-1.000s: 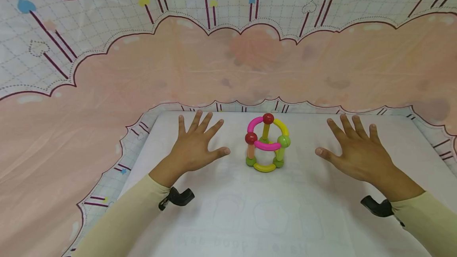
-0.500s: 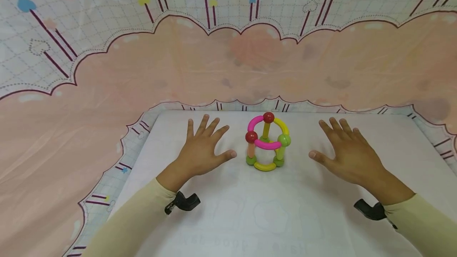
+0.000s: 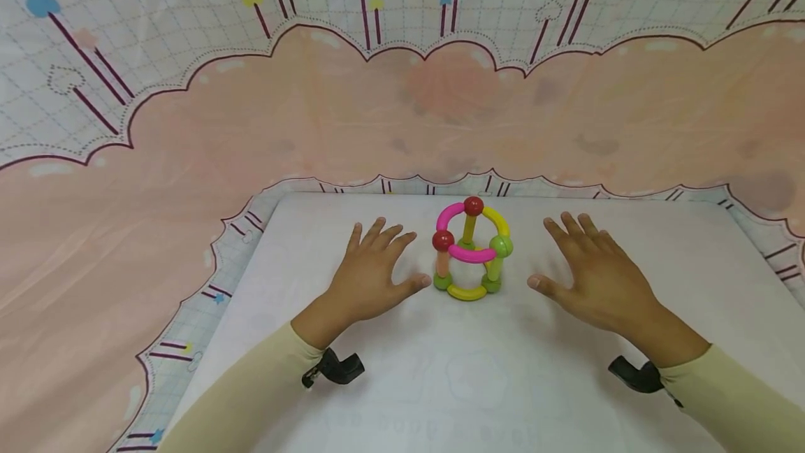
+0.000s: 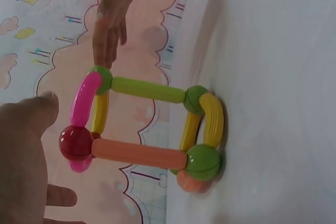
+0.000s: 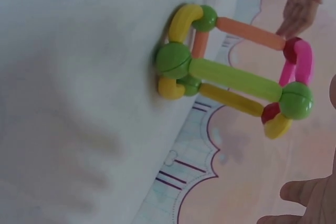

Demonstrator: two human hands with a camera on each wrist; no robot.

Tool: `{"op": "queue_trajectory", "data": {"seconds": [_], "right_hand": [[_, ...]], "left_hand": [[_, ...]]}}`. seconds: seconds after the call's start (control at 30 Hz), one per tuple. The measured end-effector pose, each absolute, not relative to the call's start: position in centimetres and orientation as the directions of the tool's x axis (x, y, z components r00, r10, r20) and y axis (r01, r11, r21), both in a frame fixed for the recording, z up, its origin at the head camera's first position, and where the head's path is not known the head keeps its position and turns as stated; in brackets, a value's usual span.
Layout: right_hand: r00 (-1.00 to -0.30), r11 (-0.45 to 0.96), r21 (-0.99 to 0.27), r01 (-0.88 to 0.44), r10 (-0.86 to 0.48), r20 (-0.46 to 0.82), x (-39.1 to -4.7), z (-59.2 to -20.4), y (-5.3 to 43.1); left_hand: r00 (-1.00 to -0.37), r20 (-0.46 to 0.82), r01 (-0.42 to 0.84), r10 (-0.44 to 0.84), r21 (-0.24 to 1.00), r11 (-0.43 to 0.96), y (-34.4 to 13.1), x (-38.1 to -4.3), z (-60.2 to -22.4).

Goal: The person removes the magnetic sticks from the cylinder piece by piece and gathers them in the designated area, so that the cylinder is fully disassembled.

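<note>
A small frame of plastic rods and balls [image 3: 472, 255], like a magnetic building-stick toy, stands upright on the white tabletop. Curved pink and yellow rods form its top ring, joined by two red balls and a green one. Straight orange, green and yellow rods run down to green balls and curved rods at the base. My left hand [image 3: 371, 282] hovers at the frame's left, fingers spread and thumb tip close to the orange post [image 4: 139, 152]. On the opposite side my right hand [image 3: 604, 285] is spread too, thumb toward the green post [image 5: 236, 80] with a gap between. Neither hand holds anything.
The white tabletop [image 3: 440, 376] extends around the frame, with faint printed marks near the front. Behind and at the left hangs a pink and white patterned cloth [image 3: 352, 117]. Black camera mounts [image 3: 342, 368] sit at both wrists.
Both hands have moved inward toward the frame, the left one rightward and the right one leftward, both slightly nearer the front. The frame has stayed in place.
</note>
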State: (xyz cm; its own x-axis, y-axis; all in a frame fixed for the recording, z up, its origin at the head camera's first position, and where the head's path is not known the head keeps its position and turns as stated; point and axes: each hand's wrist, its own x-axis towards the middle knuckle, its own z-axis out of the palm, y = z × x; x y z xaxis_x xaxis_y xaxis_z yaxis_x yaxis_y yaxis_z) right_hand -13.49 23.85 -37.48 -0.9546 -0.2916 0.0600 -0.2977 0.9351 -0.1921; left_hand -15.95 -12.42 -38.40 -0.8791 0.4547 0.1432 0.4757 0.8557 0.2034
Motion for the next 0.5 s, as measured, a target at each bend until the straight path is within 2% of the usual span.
{"op": "queue_trajectory", "data": {"seconds": [0.3, 0.5], "right_hand": [[-0.954, 0.932, -0.204, -0.299, -0.291, 0.071, -13.2, -37.4, 22.3], [-0.948, 0.921, -0.229, -0.314, -0.294, 0.120, -13.1, -37.7, 21.6]], "left_hand": [[-0.896, 0.228, 0.444, 0.381, 0.421, 0.791, -10.8, -15.0, -39.3], [-0.895, 0.252, 0.446, 0.368, 0.490, 0.749, -9.6, -14.2, -40.2]]}}
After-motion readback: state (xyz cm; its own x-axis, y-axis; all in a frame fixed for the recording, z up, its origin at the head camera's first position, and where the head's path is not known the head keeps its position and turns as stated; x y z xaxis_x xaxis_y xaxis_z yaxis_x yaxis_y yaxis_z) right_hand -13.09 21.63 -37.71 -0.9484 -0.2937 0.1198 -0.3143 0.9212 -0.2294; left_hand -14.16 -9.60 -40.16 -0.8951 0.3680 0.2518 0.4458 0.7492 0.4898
